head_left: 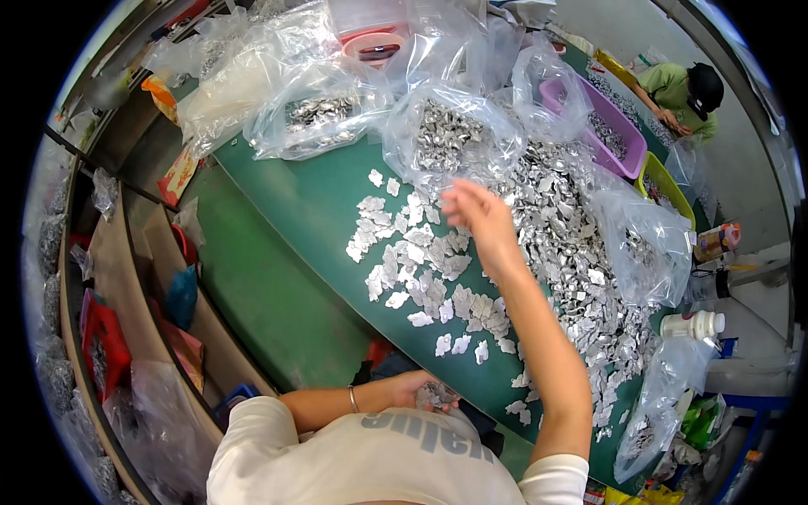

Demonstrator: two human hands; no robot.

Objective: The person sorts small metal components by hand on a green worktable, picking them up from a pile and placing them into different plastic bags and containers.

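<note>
My left hand [418, 390] is cupped palm-up near my body, by the table's near edge, with a small heap of silver metal pieces [437, 394] in it. My right hand [480, 217] is stretched over the table, its fingers apart and slightly blurred; I see nothing in them. Just beyond its fingertips stands an open clear plastic bag [450, 139] of small metal parts. Flat, irregular silver pieces [429, 257] lie scattered below and left of this hand. A dense pile of similar shiny parts [560, 227] spreads to its right.
The green table [290, 198] also bears another clear bag of parts [320, 114], a purple basket [619, 139], a yellow-green basket [669, 189] and a white bottle [692, 325]. At the far right a person in a green shirt [686, 97] handles parts. Shelves with bags line the left.
</note>
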